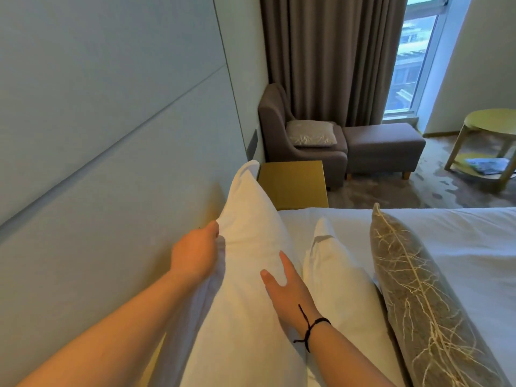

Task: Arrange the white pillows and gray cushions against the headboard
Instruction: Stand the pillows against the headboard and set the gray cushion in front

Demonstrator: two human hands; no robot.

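Hands, frame centre: white pillow (251, 219) gripped by L hand (195, 252), pressed by flat-fingered R hand (284, 289); long axis up-frame, headboard (111, 191) left.

Rear white pillow (248, 247) stands upright against padded headboard (97, 205). Left hand (194, 254) grips its back edge, fingers hidden behind it. Right hand (287, 289) lies flat on its front face, fingers spread, black cord bracelet (312, 325) on the wrist. Front white pillow (332, 275) leans on the rear one; patterned gray cushion (410, 289) leans just in front of that, on the white bed (460, 247). Beyond: yellow nightstand (293, 182), gray armchair (275, 118) holding a second gray cushion (310, 132), ottoman (382, 146), curtain (329, 51), round table (491, 121).
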